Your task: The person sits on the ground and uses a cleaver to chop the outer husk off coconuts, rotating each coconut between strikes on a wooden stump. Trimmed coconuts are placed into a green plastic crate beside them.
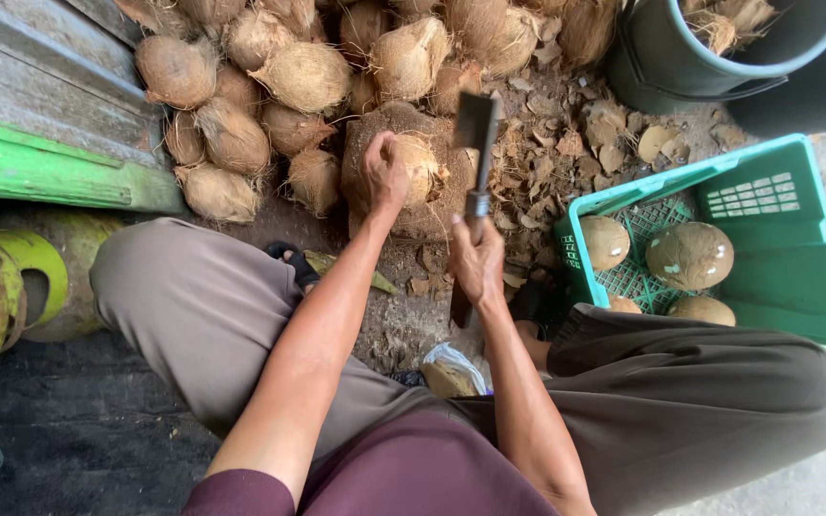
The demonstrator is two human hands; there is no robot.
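Note:
My left hand [385, 172] presses down on a husky brown coconut [423, 164] that rests on a round wooden chopping block [375, 134]. My right hand [477, 260] grips the handle of a cleaver [476, 124]. Its dark blade is raised just right of the coconut, edge turned toward it. I sit with both knees spread around the block.
A heap of unpeeled coconuts [270, 76] lies behind the block. Husk scraps [585, 143] cover the ground to the right. A green plastic crate [767, 248] at right holds three peeled coconuts [688, 254]. A dark bucket [700, 48] stands at top right, a green gas cylinder [11, 277] at left.

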